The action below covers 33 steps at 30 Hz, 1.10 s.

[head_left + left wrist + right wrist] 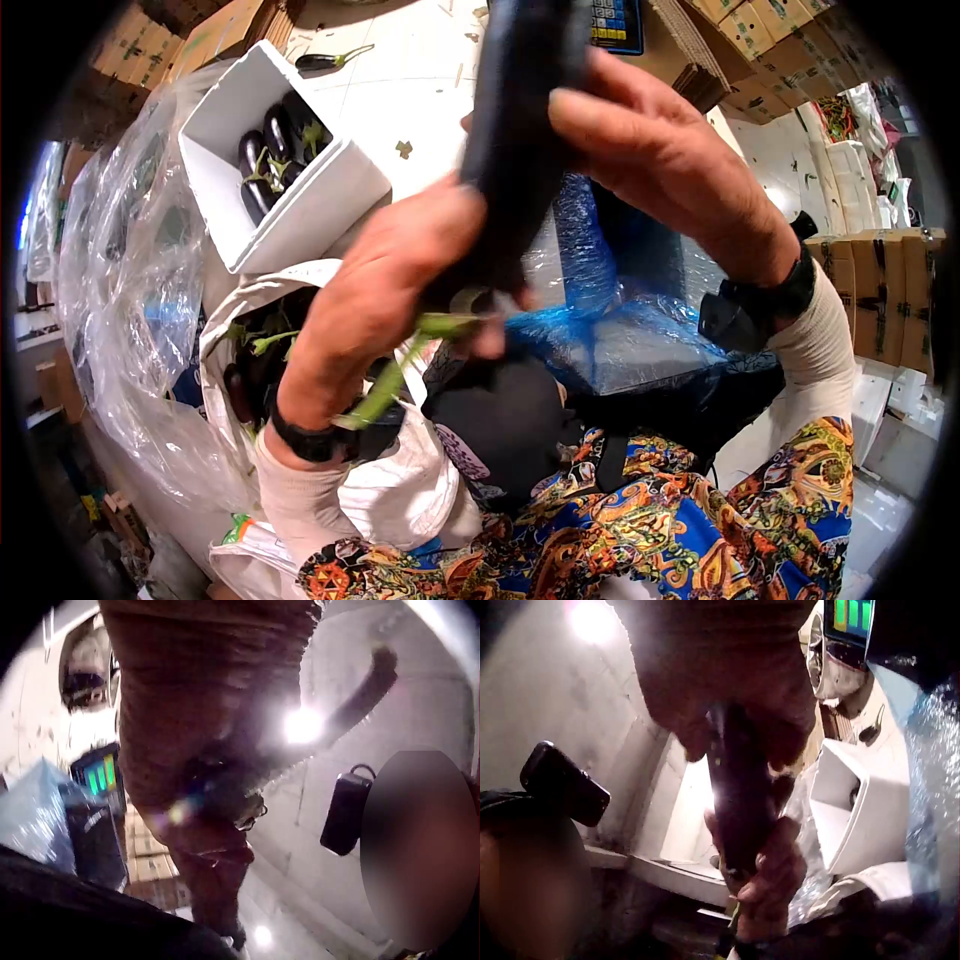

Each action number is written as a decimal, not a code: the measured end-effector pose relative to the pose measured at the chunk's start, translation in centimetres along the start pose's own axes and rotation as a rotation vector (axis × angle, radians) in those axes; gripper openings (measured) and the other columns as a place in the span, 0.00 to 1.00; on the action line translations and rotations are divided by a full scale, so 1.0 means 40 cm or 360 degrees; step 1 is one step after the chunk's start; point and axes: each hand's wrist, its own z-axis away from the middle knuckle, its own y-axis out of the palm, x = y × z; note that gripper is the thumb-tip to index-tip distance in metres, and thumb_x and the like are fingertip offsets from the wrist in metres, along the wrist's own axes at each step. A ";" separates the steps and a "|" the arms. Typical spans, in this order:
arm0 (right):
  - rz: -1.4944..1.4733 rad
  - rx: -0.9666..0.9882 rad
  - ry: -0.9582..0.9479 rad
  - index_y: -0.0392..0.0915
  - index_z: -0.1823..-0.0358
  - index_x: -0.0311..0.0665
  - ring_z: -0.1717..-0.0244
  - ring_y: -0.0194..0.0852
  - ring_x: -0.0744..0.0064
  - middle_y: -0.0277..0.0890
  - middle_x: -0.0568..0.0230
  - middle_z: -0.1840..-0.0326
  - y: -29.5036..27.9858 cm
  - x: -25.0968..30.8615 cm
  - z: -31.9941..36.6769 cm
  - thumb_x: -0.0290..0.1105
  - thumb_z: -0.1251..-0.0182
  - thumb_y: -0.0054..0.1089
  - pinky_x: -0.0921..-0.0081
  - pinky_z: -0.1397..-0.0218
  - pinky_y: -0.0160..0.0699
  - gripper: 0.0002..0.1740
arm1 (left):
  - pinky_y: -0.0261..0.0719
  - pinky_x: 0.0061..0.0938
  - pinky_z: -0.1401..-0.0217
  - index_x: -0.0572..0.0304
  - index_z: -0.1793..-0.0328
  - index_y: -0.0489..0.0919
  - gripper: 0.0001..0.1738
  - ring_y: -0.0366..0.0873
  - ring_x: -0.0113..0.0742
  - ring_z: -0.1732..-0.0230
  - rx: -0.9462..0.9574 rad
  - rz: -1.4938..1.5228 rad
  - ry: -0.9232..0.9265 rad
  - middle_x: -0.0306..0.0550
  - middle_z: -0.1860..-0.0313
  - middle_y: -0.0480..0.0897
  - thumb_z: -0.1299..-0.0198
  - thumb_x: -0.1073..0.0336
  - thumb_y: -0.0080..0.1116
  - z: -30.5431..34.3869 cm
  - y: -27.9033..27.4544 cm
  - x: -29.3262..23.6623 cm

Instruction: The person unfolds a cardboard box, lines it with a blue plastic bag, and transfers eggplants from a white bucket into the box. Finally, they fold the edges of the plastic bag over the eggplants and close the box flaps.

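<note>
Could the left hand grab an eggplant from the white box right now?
Probably not: the left hand is busy gripping a long dark eggplant. But the white box is nearby, and nothing seems to cover the eggplants inside.

Cluttered indoor workspace, packed with stored goods on both sides. A white counter [420,95], scattered with small scraps, stretches across the far side. Brown cardboard boxes [880,295] stand stacked at the right, with more in both upper corners. Crumpled clear plastic sheeting [120,260] hangs down the left side, catching the light. The wrist views show a large grey-white surface [427,697] with straight seams; whether it is wall or ceiling is unclear. A round light [592,621] glares white in the right wrist view. Blue light [23,225] glows at the head view's left edge. Shadow dims the lower corners.
</note>
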 end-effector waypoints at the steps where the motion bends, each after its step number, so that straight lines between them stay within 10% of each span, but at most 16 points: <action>1: -0.0086 -0.0090 -0.0004 0.66 0.35 0.36 0.45 0.74 0.74 0.75 0.63 0.45 -0.017 0.008 0.008 0.39 0.28 0.55 0.74 0.40 0.72 0.24 | 0.77 0.20 0.74 0.68 0.46 0.75 0.34 0.80 0.29 0.75 0.0147 -0.0079 0.0015 0.53 0.63 0.84 0.31 0.38 0.41 -0.045 0.005 0.002; 6: 0.0530 -0.0580 0.0528 0.73 0.44 0.37 0.56 0.78 0.74 0.76 0.67 0.58 -0.128 -0.005 0.134 0.54 0.41 0.63 0.74 0.54 0.78 0.32 | 0.76 0.17 0.68 0.67 0.36 0.73 0.24 0.79 0.24 0.69 0.0131 -0.0606 0.0119 0.44 0.61 0.84 0.30 0.57 0.48 -0.085 -0.020 0.032; 10: 0.1261 -0.0490 0.1218 0.72 0.44 0.32 0.60 0.74 0.67 0.71 0.60 0.58 -0.234 -0.083 0.194 0.57 0.45 0.64 0.68 0.65 0.78 0.38 | 0.72 0.15 0.72 0.65 0.36 0.72 0.23 0.78 0.22 0.70 -0.0317 -0.0147 -0.0041 0.41 0.64 0.82 0.30 0.57 0.50 -0.040 -0.130 0.124; 18: 0.1240 0.0008 0.1719 0.70 0.40 0.33 0.54 0.77 0.61 0.73 0.51 0.50 -0.286 -0.241 0.091 0.57 0.41 0.59 0.65 0.59 0.81 0.38 | 0.67 0.15 0.76 0.63 0.36 0.70 0.24 0.73 0.24 0.74 -0.0893 0.0245 -0.0217 0.43 0.64 0.81 0.32 0.57 0.55 0.101 -0.344 0.439; 20: 0.0759 0.0025 0.1516 0.74 0.50 0.33 0.60 0.81 0.65 0.76 0.55 0.54 -0.288 -0.262 0.092 0.57 0.39 0.60 0.67 0.64 0.85 0.32 | 0.68 0.15 0.76 0.60 0.35 0.70 0.24 0.73 0.23 0.74 -0.0937 0.0415 -0.0269 0.43 0.64 0.81 0.33 0.57 0.55 0.156 -0.361 0.507; 22: 0.0475 0.0107 0.1108 0.78 0.47 0.37 0.51 0.77 0.71 0.76 0.61 0.51 -0.269 -0.210 0.109 0.51 0.30 0.52 0.78 0.45 0.76 0.25 | 0.71 0.16 0.77 0.59 0.37 0.71 0.23 0.74 0.24 0.74 -0.0980 0.0518 -0.0205 0.42 0.65 0.82 0.34 0.58 0.56 0.198 -0.353 0.570; 27: 0.1550 -0.0001 0.1423 0.63 0.37 0.27 0.41 0.72 0.50 0.72 0.39 0.41 -0.302 -0.173 0.131 0.55 0.33 0.50 0.63 0.40 0.69 0.38 | 0.71 0.16 0.76 0.62 0.39 0.73 0.19 0.76 0.25 0.74 -0.1147 0.0533 -0.0299 0.43 0.66 0.82 0.32 0.63 0.54 0.249 -0.329 0.682; 31: 0.2004 -0.0268 0.1289 0.64 0.51 0.25 0.55 0.73 0.29 0.75 0.28 0.59 -0.325 -0.262 0.114 0.53 0.33 0.49 0.50 0.52 0.72 0.31 | 0.71 0.15 0.76 0.61 0.39 0.74 0.19 0.75 0.24 0.74 -0.1274 0.0460 -0.0377 0.42 0.66 0.82 0.33 0.63 0.55 0.265 -0.303 0.713; 33: 0.2381 -0.0054 0.1064 0.68 0.48 0.28 0.54 0.75 0.37 0.76 0.33 0.57 -0.344 -0.338 0.104 0.46 0.32 0.50 0.52 0.53 0.75 0.26 | 0.71 0.16 0.74 0.60 0.39 0.74 0.18 0.75 0.24 0.73 -0.1292 0.0429 -0.0384 0.42 0.65 0.82 0.32 0.64 0.53 0.281 -0.290 0.717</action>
